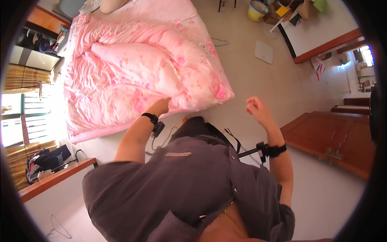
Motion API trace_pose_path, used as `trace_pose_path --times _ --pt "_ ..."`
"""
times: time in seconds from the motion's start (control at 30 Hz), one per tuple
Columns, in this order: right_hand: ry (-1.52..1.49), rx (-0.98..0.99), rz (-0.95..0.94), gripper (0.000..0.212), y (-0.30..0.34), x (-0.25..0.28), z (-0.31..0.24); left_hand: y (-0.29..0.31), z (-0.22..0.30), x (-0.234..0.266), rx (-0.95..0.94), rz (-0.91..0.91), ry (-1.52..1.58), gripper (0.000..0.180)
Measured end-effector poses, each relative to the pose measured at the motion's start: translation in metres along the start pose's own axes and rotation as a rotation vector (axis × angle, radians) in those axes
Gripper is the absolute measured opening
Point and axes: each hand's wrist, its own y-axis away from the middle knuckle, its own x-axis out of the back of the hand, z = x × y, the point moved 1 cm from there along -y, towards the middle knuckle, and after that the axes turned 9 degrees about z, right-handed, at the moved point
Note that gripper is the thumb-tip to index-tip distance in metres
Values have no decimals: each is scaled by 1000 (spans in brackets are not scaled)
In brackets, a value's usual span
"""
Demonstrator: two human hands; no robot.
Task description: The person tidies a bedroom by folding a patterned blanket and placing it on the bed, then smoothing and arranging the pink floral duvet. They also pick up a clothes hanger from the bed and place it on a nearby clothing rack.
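Observation:
A pink floral duvet (133, 68) lies rumpled over the bed, thick folds across its middle. Over the near edge of the bed is my left hand (160, 106), its fingers drawn together and pointing toward the duvet. Nothing shows in it, and I cannot tell whether it touches the cloth. My right hand (258, 111) is raised above the floor, to the right of the bed's near corner. Its fingers are curled in a loose fist with nothing visible inside. Both forearms wear black straps; a small dark device (158, 129) sits on the left one.
Brown wooden doors (330, 135) stand to the right. A white square scale (263, 52) and a wire hanger (221, 41) lie on the floor beyond the bed. At the far right is a yellow bucket (256, 12). A wooden-edged surface (60, 177) juts in at the left.

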Motion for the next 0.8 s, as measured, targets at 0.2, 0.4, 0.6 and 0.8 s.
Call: trace_pose_path --times 0.2,0.4,0.6,0.8 --pt "-130 -224 156 15 42 75 69 -66 46 -25 87 -32 79 54" --pt "-168 -256 187 17 0 157 77 -175 131 -13 145 -56 124 47" --pt "-109 -249 135 18 -104 252 67 -259 141 -43 130 74 214 40" --pt "59 -175 130 19 -210 333 89 -314 186 -4 240 80 255 37"
